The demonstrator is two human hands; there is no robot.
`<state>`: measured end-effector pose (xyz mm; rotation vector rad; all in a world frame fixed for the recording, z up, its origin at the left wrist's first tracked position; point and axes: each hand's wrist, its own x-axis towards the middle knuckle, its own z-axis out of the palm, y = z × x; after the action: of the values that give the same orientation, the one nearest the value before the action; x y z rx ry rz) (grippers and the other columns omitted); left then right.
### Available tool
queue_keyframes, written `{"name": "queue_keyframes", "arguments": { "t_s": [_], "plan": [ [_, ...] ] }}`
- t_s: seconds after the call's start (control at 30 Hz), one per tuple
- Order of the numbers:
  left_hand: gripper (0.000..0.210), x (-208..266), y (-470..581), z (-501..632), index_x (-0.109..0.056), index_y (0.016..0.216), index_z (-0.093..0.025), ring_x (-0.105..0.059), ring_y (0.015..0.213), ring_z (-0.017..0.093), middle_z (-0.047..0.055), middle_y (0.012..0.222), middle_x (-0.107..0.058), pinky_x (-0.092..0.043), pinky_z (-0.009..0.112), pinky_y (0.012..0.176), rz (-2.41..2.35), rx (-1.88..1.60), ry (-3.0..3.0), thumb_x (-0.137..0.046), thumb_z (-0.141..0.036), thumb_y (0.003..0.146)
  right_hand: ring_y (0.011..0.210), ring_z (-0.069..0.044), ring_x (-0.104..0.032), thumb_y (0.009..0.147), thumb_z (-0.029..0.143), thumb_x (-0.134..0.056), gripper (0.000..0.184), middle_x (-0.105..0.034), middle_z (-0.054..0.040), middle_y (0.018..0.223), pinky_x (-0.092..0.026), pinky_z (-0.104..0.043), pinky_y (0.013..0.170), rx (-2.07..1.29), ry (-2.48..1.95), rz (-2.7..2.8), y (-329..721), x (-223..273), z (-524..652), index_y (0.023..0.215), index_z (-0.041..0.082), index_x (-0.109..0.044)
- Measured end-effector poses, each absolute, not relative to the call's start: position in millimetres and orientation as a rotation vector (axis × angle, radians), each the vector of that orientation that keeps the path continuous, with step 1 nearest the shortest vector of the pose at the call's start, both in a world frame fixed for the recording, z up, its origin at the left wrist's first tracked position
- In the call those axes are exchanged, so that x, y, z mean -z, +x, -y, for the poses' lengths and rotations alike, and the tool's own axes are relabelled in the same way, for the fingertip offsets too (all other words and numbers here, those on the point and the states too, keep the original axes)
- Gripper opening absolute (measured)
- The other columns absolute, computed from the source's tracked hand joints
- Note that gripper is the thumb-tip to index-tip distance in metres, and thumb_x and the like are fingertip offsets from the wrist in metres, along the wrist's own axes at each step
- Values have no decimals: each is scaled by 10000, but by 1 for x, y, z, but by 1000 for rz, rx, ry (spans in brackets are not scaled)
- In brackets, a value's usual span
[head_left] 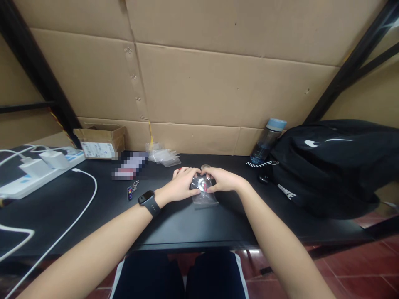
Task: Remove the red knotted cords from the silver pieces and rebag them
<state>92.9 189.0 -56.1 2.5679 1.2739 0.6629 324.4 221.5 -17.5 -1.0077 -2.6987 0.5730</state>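
Note:
A small clear plastic bag lies on the black table in front of me. In it, or on it, is a round silver piece with a red mark; which of the two I cannot tell. My left hand, with a dark watch on the wrist, has its thumb and fingers curled on the bag's left side. From the right, my right hand grips the opposite side, its thumb close to the red mark. Just beyond the fingertips sits a small round, pale thing. A bit of red shows behind my left knuckles.
More clear bags lie at the back, beside a blurred packet and a keychain. To the left are a cardboard box, a white power strip and a cable. A bottle and black backpack stand right.

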Motion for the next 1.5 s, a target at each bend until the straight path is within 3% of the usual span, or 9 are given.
{"name": "queue_keyframes", "arguments": {
  "t_s": [0.17,0.3,0.43,0.53,0.63,0.87,1.1,1.3,1.5],
  "plan": [
    [314,42,88,-183,-636,1109,-274,-487,1162,286,64,1172,-613,-329,439,991,-1101,-623,2687,-664,-484,876,892,-190,-586,702,287,-814,496,-632,-35,1026,-430,-275,769,-554,-1048,2703,322,17,-221,1149,201,-617],
    [465,28,85,-174,-644,1118,-280,-539,1105,277,51,1110,-655,-317,412,996,-847,-492,2744,-744,-576,774,860,-182,-583,686,291,-826,513,-632,-25,983,-419,-263,738,-517,-1046,2704,322,18,-222,1142,192,-613],
    [255,29,87,-171,-620,1054,-246,-602,971,225,32,987,-692,-310,396,961,-925,-509,2772,-673,-418,874,850,-182,-593,731,335,-809,447,-649,-33,977,-426,-262,731,-551,-1013,2692,324,16,-222,1117,186,-641],
    [142,35,88,-177,-603,1063,-247,-612,970,206,28,986,-698,-312,387,954,-1021,-604,2754,-545,-325,959,814,-181,-608,940,433,-582,279,-678,-37,913,-431,-277,730,-636,-1010,2686,326,10,-222,1018,186,-686],
    [171,40,86,-183,-569,1093,-247,-607,992,220,18,933,-700,-326,385,934,-1120,-675,2708,-568,-326,942,820,-187,-629,1036,503,-346,479,-701,-38,895,-445,-292,757,-738,-1033,2634,327,4,-220,967,191,-703],
    [246,45,88,-185,-561,1114,-244,-535,1126,262,64,1189,-612,-356,392,922,-1261,-773,2735,-638,-290,884,826,-175,-640,779,473,-783,539,-686,-22,929,-473,-267,758,-719,-1015,2670,322,13,-219,1223,220,-611],
    [121,45,87,-184,-612,1050,-255,-519,1159,249,40,1098,-661,-303,401,922,-1133,-644,2820,-532,-220,965,849,-165,-621,797,310,-775,396,-671,-13,938,-469,-262,766,-664,-946,2645,322,20,-224,1147,211,-619],
    [295,47,83,-185,-584,1131,-271,-500,1212,291,42,1158,-677,-281,428,969,-1090,-547,2750,-672,-396,878,994,-222,-648,892,463,-669,269,-722,-41,1012,-458,-325,909,-626,-928,2761,323,14,-223,1018,246,-766],
    [292,55,86,-190,-472,1182,-255,-546,1159,237,32,1123,-705,-282,392,945,-1132,-611,2709,-559,-184,912,1335,-346,-447,728,435,-824,328,-637,-79,1258,-369,-463,1070,-450,-998,2791,317,18,-220,1010,273,-777]
  ]
}}
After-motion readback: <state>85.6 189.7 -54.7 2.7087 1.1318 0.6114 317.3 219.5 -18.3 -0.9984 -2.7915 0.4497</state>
